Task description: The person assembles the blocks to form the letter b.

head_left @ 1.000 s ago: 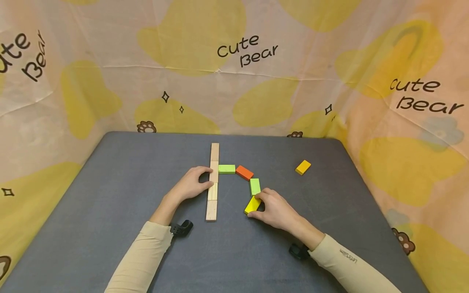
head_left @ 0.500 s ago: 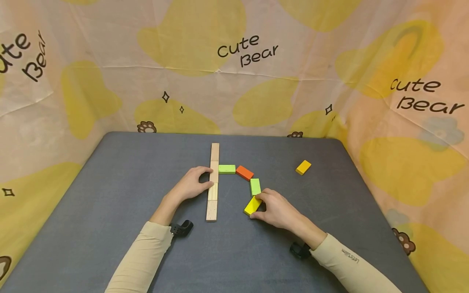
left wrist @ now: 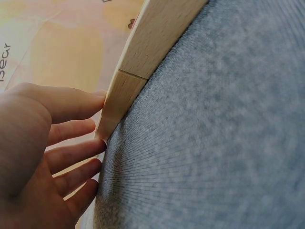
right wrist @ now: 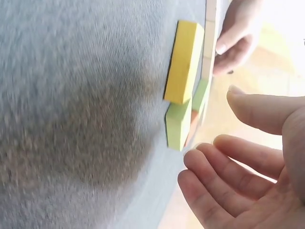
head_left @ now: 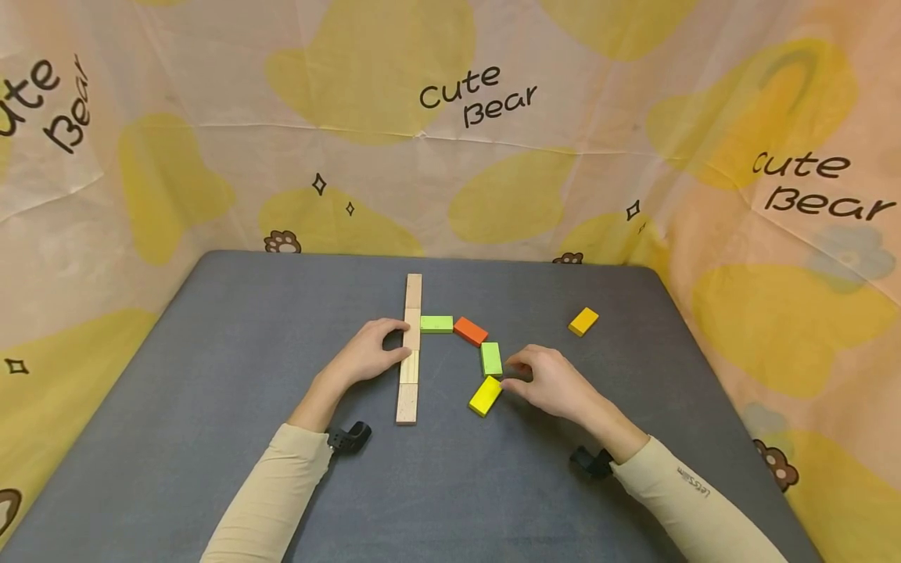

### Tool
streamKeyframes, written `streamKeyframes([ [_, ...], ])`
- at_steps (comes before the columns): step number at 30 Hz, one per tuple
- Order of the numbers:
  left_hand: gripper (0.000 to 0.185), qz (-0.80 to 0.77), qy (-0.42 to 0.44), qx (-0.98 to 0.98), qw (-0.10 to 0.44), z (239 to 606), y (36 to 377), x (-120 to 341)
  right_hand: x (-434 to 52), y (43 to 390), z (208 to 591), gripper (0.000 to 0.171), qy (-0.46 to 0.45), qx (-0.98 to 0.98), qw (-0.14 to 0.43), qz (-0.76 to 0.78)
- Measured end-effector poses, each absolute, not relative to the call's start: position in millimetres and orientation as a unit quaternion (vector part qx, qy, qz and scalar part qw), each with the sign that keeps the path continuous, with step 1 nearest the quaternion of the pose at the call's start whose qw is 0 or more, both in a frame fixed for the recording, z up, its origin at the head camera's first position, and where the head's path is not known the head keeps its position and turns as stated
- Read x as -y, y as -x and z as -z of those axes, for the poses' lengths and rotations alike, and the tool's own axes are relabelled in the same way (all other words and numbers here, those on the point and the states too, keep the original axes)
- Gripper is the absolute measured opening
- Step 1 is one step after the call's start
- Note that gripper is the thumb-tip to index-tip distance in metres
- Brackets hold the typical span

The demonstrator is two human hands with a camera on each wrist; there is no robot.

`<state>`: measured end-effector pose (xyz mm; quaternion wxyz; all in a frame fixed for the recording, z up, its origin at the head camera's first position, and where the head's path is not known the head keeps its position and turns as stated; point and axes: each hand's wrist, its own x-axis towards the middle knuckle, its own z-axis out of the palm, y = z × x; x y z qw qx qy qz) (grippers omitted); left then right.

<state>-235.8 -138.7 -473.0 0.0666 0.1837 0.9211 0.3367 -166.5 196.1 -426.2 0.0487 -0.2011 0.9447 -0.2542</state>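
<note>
Grey table (head_left: 211,407) bearing a long wooden strip (head_left: 410,352). Left hand (head_left: 366,356), fingers straight, pressed against the strip's left side. Right hand (head_left: 552,383), loosely spread, holding nothing, right of the strip, just beside a yellow block (head_left: 485,396) lying flat below a green block (head_left: 490,358).

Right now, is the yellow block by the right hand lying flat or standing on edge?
Lying flat: the yellow block shows its broad face up on the table.
</note>
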Motion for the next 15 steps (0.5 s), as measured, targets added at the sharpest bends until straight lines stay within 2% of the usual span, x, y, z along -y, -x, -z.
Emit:
streamKeyframes([
  [7, 0.049, -0.335, -0.182, -0.922, 0.067, 470.3, 234.3, 138.4, -207.5, 175.8, 423.2, 0.034, 0.18, -0.947, 0.05, 0.261],
  [15, 0.049, -0.333, -0.185, -0.922, 0.067, 468.7, 233.1, 137.5, -222.6, 186.2, 417.0, 0.03, 0.176, -0.949, 0.009, 0.261],
])
